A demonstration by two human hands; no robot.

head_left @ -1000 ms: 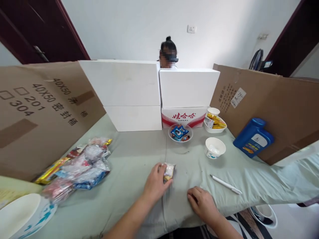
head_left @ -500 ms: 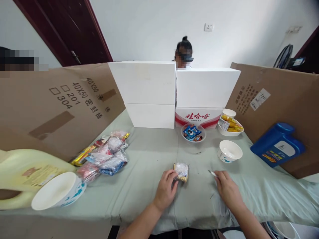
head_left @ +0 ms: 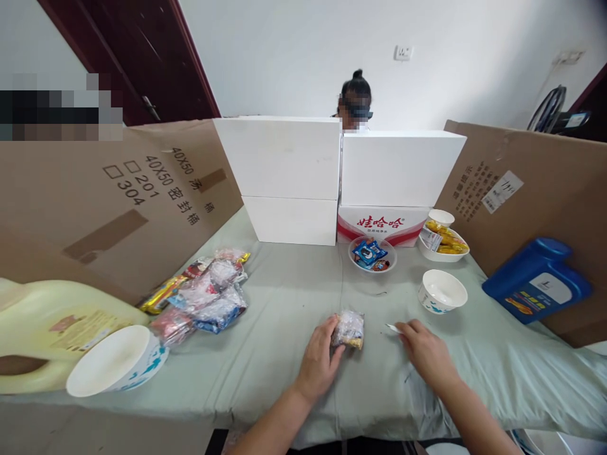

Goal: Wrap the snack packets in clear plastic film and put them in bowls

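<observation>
My left hand (head_left: 321,354) grips the left side of a small clear-wrapped snack packet (head_left: 349,328) with gold at its lower edge. The packet rests on the green cloth near the front of the table. To its right, my right hand (head_left: 427,351) pinches a thin white stick-like tool (head_left: 393,328). Its tip points left at the packet, with a gap between them; the rest is hidden in the fingers, so I cannot tell its kind.
At left lie several wrapped snack packets (head_left: 213,297), a paper bowl (head_left: 111,363) and a yellow jug (head_left: 71,328). A clear bowl of blue packets (head_left: 372,254), a white bowl (head_left: 442,292) and a blue bottle (head_left: 538,281) are at right. White boxes (head_left: 289,164) stand behind; a person sits beyond.
The packet is tipped up a little in my left hand. My right hand has brought the white tool left, closer to the packet. The whole view has shifted slightly.
</observation>
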